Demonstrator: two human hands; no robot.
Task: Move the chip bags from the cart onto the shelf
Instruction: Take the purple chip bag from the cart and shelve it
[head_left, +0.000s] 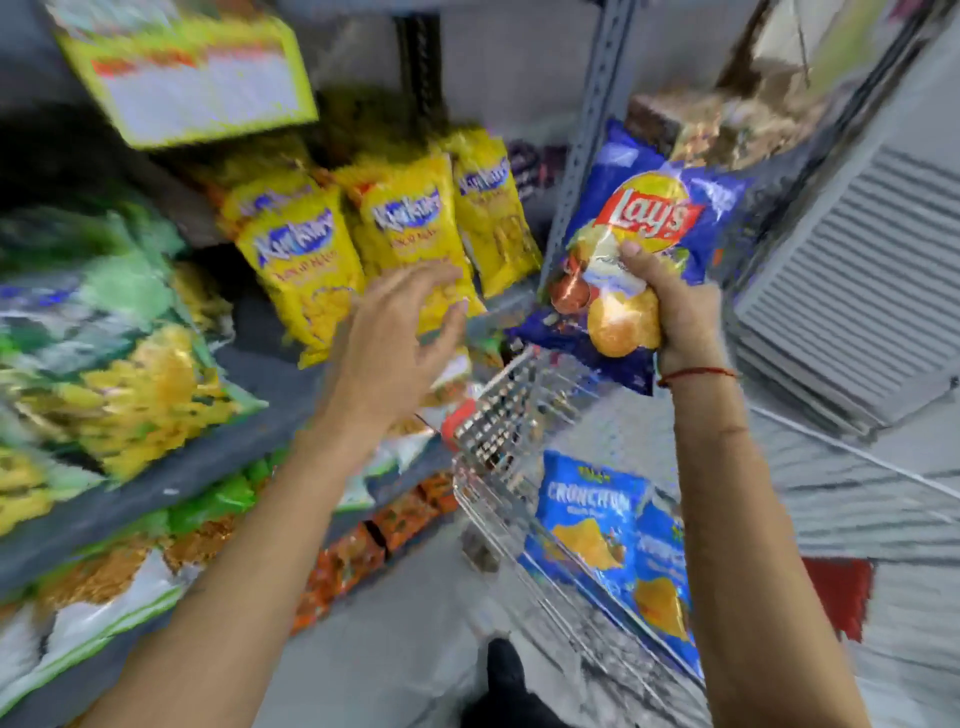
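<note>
My right hand (670, 312) grips a blue Lay's chip bag (639, 218) by its lower part and holds it upright above the wire cart (498, 415), beside the shelf's grey upright post. My left hand (400, 332) is spread with fingers apart in front of the yellow Kurkure bags (405, 228) standing on the grey shelf (249, 374), holding nothing; the fingertips are at the lower edge of the middle bag. Two blue Crunchun chip bags (592, 525) lie in the cart under my right forearm.
Green and yellow snack bags (119, 374) fill the shelf's left part. Orange packets (358, 556) and more bags sit on the lower shelf. A yellow box (197, 78) stands on the level above. A grey louvred panel (852, 291) is at the right. The frame is motion-blurred.
</note>
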